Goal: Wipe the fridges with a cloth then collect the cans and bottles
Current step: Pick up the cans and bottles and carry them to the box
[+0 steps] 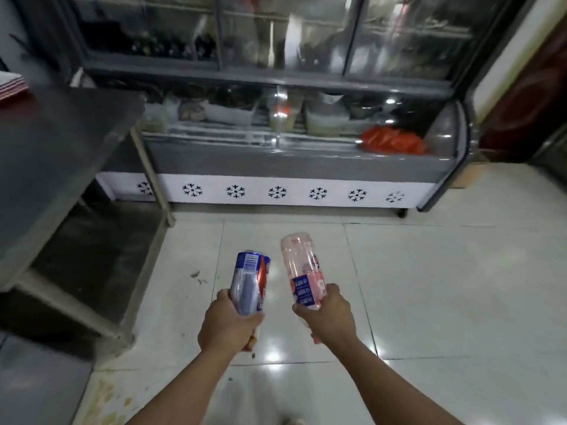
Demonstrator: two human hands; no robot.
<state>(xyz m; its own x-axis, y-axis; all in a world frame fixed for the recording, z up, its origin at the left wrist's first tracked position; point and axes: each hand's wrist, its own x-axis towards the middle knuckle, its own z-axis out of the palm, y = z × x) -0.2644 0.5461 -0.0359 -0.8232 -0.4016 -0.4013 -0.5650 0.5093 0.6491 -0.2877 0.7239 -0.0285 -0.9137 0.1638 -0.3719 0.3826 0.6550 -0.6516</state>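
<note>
My left hand point(228, 323) grips a plastic bottle with a blue and red label point(250, 282), its base pointing away from me. My right hand point(326, 314) is closed around a clear pink bottle point(302, 268) with a pink and blue label, also base forward. Both bottles are held over the tiled floor in front of a grey display fridge point(300, 161) with glass fronts and a white snowflake-patterned base. No cloth is in view.
A steel table point(61, 139) with a lower shelf stands at the left, its leg point(156, 182) close to the fridge. A dark red appliance point(527, 96) stands at the right. Glossy white floor tiles point(445, 286) spread ahead, with small bits of debris near the table.
</note>
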